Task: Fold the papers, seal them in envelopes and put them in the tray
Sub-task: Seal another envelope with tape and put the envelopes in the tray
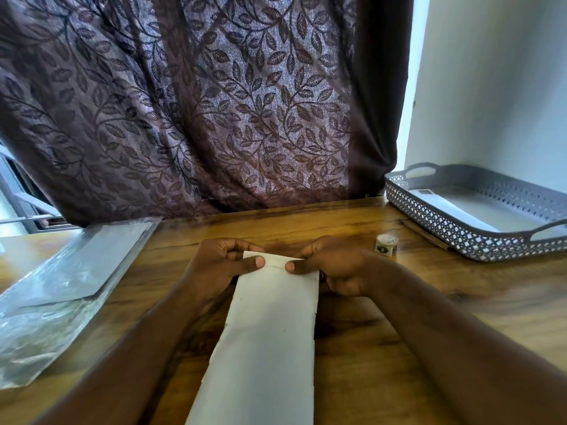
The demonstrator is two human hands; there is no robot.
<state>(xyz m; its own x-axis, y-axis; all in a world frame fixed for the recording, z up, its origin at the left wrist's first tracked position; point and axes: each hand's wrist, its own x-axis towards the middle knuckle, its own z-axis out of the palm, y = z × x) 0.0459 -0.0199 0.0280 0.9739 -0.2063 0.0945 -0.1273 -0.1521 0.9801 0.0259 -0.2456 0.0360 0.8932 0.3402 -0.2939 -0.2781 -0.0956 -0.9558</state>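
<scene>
Envelope (270, 326) lies lengthwise away from the body; left hand (221, 262) and right hand (333, 266) clamp fingers (256, 261) on its far end, tray (445, 230) nearer the right.

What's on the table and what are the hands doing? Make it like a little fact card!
hands: left hand and right hand both pinch the far end of the long white paper
surface: wooden table
tray: grey tray at far right, with a white envelope inside
beside tray: small tape roll
left side: shiny plastic packet
behind: leafy curtain
</scene>
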